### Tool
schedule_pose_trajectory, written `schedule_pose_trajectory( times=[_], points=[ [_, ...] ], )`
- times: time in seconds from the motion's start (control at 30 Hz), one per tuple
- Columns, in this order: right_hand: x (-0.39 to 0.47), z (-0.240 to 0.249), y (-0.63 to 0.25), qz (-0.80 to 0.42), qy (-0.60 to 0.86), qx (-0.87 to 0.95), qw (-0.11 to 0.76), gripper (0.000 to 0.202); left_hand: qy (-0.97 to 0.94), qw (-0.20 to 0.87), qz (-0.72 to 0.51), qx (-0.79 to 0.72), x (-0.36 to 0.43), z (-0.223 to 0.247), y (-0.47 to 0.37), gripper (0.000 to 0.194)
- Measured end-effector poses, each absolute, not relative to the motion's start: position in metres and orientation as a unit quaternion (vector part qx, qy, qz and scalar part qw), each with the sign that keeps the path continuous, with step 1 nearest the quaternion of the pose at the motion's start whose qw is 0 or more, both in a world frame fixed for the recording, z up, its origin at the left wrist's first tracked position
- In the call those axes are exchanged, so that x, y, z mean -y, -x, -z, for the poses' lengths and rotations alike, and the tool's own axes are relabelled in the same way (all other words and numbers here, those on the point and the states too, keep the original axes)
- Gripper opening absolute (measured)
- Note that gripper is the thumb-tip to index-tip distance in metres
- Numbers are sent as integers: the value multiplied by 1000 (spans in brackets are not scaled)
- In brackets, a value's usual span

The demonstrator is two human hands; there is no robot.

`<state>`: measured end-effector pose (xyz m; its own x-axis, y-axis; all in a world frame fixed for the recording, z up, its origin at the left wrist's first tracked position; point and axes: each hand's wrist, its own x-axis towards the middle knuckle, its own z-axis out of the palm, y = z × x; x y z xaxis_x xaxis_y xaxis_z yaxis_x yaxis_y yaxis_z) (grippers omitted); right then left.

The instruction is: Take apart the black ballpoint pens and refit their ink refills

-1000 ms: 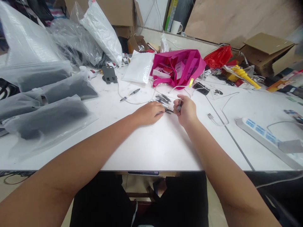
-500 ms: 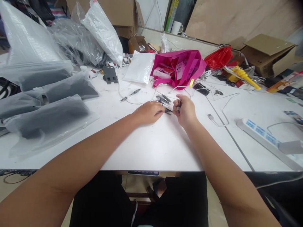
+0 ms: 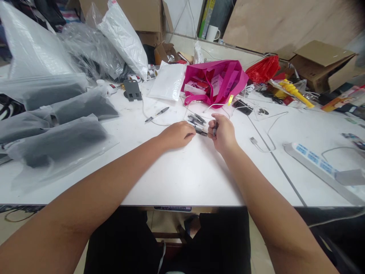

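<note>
Several dark and clear pens (image 3: 197,119) lie in a small pile on the white table (image 3: 182,171), between my two hands. My left hand (image 3: 179,134) rests at the pile's left side, fingers curled and pressed together near the pen ends; what they hold, if anything, is hidden. At the right of the pile, my right hand (image 3: 221,131) is closed around a dark pen (image 3: 215,128) that stands up between its fingers. One more pen (image 3: 157,114) lies apart, beyond my left hand, across a thin white cable.
Behind the pens sit a pink bag (image 3: 215,82) and a white plastic packet (image 3: 167,80). Grey pouches (image 3: 61,142) cover the left side. A dark stand (image 3: 132,90) is near them. On the right lie a power strip (image 3: 313,160) and a cable plug (image 3: 253,141).
My left hand has shifted slightly left. The pens nearest its fingertips have changed position. My right hand is almost still, with the pen kept in it.
</note>
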<state>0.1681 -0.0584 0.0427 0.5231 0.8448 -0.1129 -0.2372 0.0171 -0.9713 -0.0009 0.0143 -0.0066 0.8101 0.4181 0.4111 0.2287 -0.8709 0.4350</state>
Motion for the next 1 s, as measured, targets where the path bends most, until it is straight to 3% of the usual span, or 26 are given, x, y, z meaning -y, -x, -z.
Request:
schedule_pose_trajectory(
  times=[1.0],
  points=[
    [55,-37,-167,-407,582,278,647,7,-899,249,-287,-217,-10,3,1,18]
  ],
)
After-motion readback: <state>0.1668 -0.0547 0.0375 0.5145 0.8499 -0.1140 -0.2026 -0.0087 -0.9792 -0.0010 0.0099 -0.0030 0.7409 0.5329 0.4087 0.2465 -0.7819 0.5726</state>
